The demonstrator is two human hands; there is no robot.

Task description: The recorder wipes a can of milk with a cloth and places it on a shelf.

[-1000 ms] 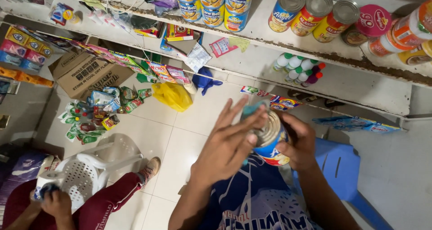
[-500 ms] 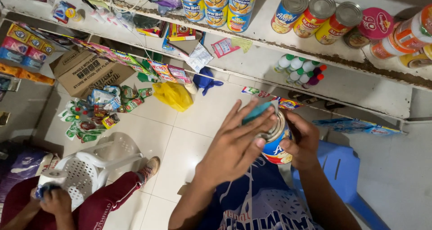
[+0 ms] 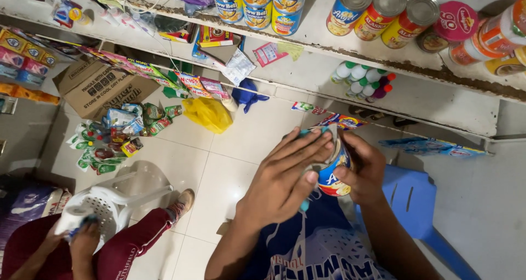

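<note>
Tin can with a blue, yellow and red label (image 3: 335,170) sits at centre frame, held just above the person's lap and in front of the blue plastic chair (image 3: 408,200). The right hand (image 3: 366,167) supports it from the right side: grip clenched around the can body, thumb on the lower label. The left hand (image 3: 285,176) lies flat over the left side and top of the can, fingers extended and pressing a small teal cloth (image 3: 307,135) against it; one corner of the cloth shows below the palm. This grip is not a full clench; the cloth is pinned between the fingers and the can.

Progress, as a judgement: the can is mid-wipe. The cloth covers the lid and left side, so it cannot be determined how much of the surface is already clean. The visible part of the label on the lower right looks clean. The can is not on any shelf.

Surroundings:
- Upper frame: white shelf (image 3: 383,55) carrying rows of similar tin cans (image 3: 383,9), arranged in a line. Whether these have been wiped cannot be told.
- Lower shelf, upper centre: small white bottles with coloured caps (image 3: 361,77).
- Left of frame: brown cardboard box (image 3: 98,88) and loose sachets on the tiled floor (image 3: 219,165).
- Lower left: a second person, in dark red trousers, holds a white object against a white plastic stool (image 3: 109,203); that person's hands are well apart from the can.
</note>
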